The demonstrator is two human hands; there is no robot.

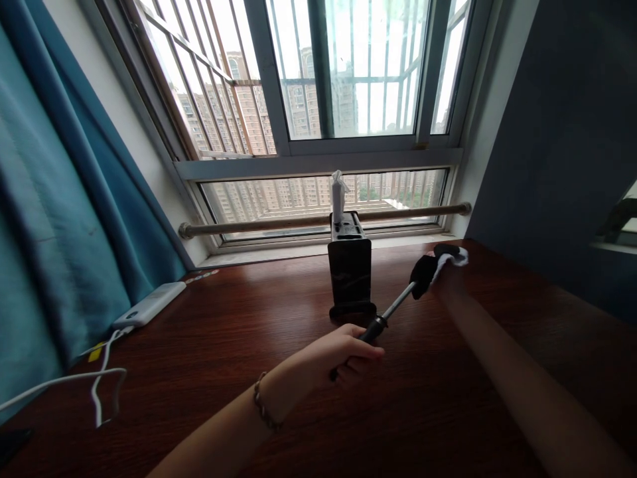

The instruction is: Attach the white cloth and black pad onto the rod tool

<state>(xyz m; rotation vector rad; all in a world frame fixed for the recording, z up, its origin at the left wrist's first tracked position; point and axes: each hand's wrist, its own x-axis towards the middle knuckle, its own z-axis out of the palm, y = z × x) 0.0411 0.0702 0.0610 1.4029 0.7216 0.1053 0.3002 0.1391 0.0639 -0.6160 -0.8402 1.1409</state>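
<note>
My left hand (348,352) is closed around the black handle of a long tool (398,302) with a metal shaft. The shaft slants up to the right and ends in a dark, wide head. At that head is my right hand (446,273), its fingers closed on a crumpled white tissue (460,257) pressed around the black end. Most of the right fingers are hidden or dark. Just beyond the left hand stands a black upright holder (350,272) with slots in its top. A white wrapped or tissue-like piece (338,197) sticks up from it.
A brown wooden tabletop (239,325) reaches to the window sill. At the left lie a white power strip (152,305) and a loose white cable (99,382), beside a blue curtain (64,199). A horizontal rail (269,226) crosses before the window. A dark wall (552,166) borders the right.
</note>
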